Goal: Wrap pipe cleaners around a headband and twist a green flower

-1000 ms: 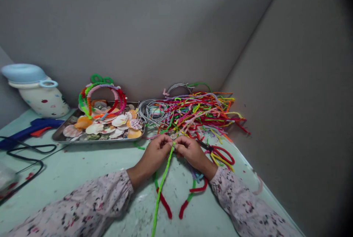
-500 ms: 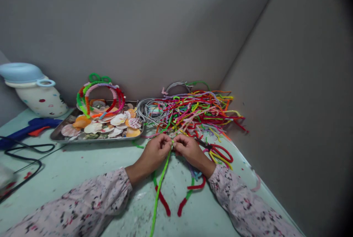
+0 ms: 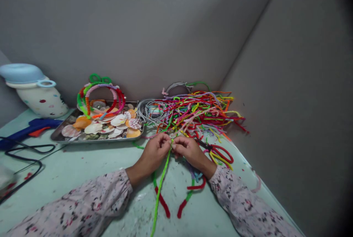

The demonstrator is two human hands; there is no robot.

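My left hand and my right hand meet fingertip to fingertip, both pinching the top end of a light green pipe cleaner that trails toward me across the pale green table. Under my wrists lies a curved band wrapped in red and green pipe cleaners. Just beyond my hands spreads a heap of coloured pipe cleaners. Red-handled scissors lie right of my right hand.
A metal tray of seashells holds wrapped headbands. Bare grey wire hoops sit beside it. A blue glue gun with black cord and a white spotted pot stand at the left. Grey walls close the back and right.
Both hands stay together on the green pipe cleaner, with only small finger movements; its loose end has shifted slightly.
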